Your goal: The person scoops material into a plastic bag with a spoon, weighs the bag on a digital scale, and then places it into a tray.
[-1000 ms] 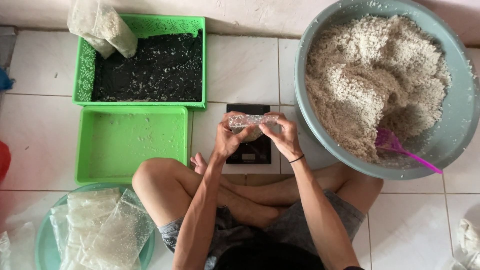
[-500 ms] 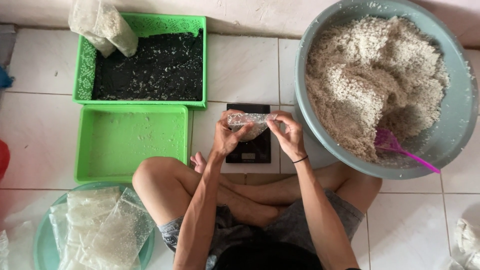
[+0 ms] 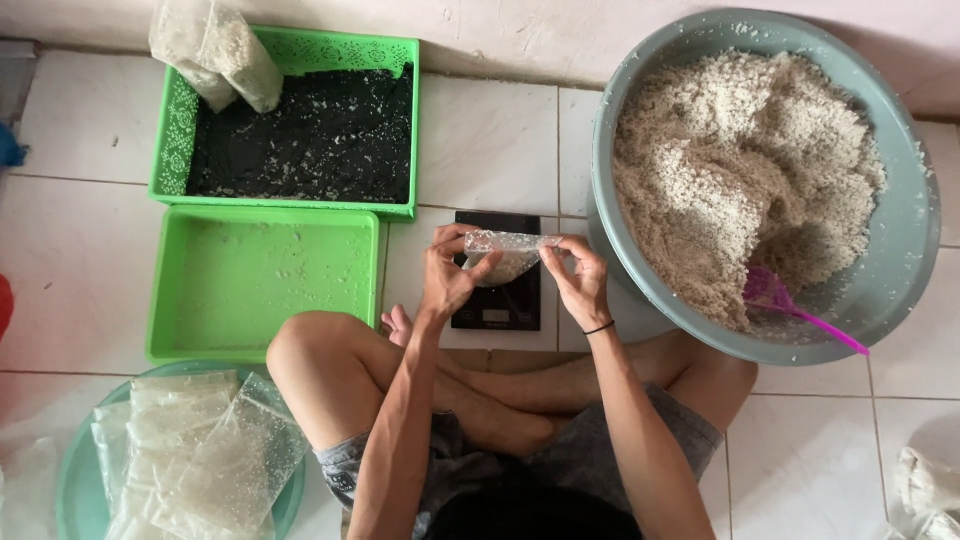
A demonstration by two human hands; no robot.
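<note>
I sit cross-legged on a white tiled floor. My left hand and my right hand each pinch one end of a small clear plastic bag partly filled with pale grain. The bag hangs just above a black kitchen scale on the floor. A large grey basin heaped with the same pale crumbly grain stands at the right, with a pink scoop stuck in it.
An open green tray lies left of the scale. Behind it a green basket with a black liner holds filled bags in its far corner. A teal plate with several clear bags sits near my left knee.
The bag is pulled a little flatter between my hands. Both hands stay over the scale.
</note>
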